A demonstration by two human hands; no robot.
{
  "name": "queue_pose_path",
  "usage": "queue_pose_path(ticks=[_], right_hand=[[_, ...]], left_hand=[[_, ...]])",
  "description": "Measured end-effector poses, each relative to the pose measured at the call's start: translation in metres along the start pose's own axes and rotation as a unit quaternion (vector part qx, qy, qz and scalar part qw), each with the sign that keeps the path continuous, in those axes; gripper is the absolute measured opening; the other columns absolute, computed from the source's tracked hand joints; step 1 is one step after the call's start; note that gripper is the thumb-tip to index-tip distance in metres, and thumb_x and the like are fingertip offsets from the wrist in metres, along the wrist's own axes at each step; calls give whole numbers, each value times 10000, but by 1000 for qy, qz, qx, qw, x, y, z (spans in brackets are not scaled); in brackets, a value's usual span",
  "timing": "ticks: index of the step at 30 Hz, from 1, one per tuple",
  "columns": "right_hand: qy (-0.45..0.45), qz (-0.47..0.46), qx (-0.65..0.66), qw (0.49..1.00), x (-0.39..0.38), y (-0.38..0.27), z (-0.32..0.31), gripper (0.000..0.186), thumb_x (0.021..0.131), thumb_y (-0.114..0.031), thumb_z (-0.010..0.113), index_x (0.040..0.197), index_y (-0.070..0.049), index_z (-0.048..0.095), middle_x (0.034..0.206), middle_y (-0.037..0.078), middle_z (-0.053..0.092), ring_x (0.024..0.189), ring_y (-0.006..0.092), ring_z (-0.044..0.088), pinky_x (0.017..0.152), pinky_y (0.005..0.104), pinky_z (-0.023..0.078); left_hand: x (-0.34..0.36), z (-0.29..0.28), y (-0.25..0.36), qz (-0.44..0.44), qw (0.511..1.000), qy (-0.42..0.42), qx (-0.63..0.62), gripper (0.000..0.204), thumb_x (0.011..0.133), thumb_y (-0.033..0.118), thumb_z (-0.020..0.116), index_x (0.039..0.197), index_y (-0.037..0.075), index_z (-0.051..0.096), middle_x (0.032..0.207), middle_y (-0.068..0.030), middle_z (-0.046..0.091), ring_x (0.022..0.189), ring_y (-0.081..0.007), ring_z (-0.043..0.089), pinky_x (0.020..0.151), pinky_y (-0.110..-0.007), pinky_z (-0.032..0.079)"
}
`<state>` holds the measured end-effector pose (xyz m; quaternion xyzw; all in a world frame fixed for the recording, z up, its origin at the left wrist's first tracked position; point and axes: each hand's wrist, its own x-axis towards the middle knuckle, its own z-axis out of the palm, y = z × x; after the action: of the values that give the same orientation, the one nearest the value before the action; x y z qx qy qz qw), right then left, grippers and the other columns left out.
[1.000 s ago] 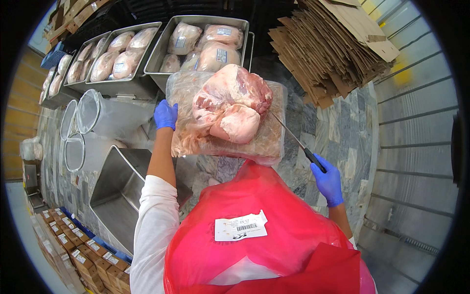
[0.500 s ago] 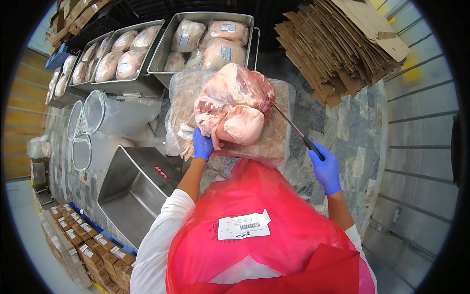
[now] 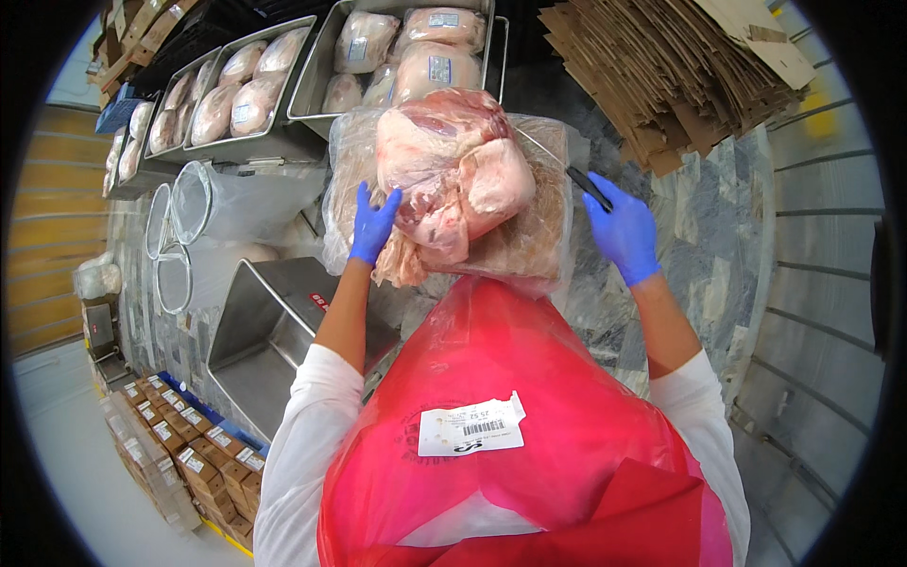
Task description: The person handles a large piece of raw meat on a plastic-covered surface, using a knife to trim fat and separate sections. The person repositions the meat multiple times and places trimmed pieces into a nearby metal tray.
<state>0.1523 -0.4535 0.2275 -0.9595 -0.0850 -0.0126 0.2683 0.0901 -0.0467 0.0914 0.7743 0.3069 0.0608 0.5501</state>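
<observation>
A large raw cut of meat (image 3: pixel 453 175), pink with pale fat, rests on a plastic-covered block (image 3: pixel 553 213) in front of me. My left hand (image 3: pixel 376 222), in a blue glove, lies at the meat's left side with fingers spread, touching or very near its edge. My right hand (image 3: pixel 624 227), also gloved in blue, is closed round the black handle of a knife (image 3: pixel 588 187). The thin blade points up and left toward the meat's right side; whether its tip touches the meat I cannot tell.
Steel tubs (image 3: pixel 295 109) of bagged meat cuts stand at the back left. Clear bags on hoops (image 3: pixel 194 203) and a tilted steel bin (image 3: pixel 248 321) are to my left. Flattened cardboard (image 3: pixel 661 71) is stacked at the far right; labelled boxes (image 3: pixel 194 444) sit at the lower left.
The meat has turned on the block, showing a different side. My left hand has let go of the lower-left end and spread its fingers. The right hand with the knife has moved up.
</observation>
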Motion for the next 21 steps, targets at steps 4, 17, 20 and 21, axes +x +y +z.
queue_pose_path(ticks=[4,17,20,21], right_hand=[[-1,-59,-64,996,34,-5,19,376,932,-365,652,1268,-201,685,963,174,732,846,376,710,713,493,563],[-7,55,169,984,-74,-2,-13,358,923,-270,694,1251,-127,709,1004,197,728,903,400,703,737,452,550],[-39,104,176,978,-127,-15,-32,376,916,-237,716,1267,-104,700,980,201,727,845,372,709,713,412,547],[-38,117,169,978,-142,-17,-33,374,917,-240,715,1266,-106,702,964,198,725,820,360,705,705,404,545]], left_hand=[[12,33,0,223,957,53,178,1043,815,534,787,1564,5,289,1575,-343,303,1426,-448,389,1159,-509,334],[125,49,119,283,876,-137,366,1078,724,646,805,1513,18,423,1457,-239,534,1343,-404,514,1120,-482,409],[174,63,97,306,891,-163,294,1005,721,629,818,1464,29,507,1394,-241,585,1248,-398,599,1082,-446,465],[178,70,100,295,892,-179,291,989,725,625,817,1459,34,517,1397,-242,582,1246,-403,600,1085,-449,464]])
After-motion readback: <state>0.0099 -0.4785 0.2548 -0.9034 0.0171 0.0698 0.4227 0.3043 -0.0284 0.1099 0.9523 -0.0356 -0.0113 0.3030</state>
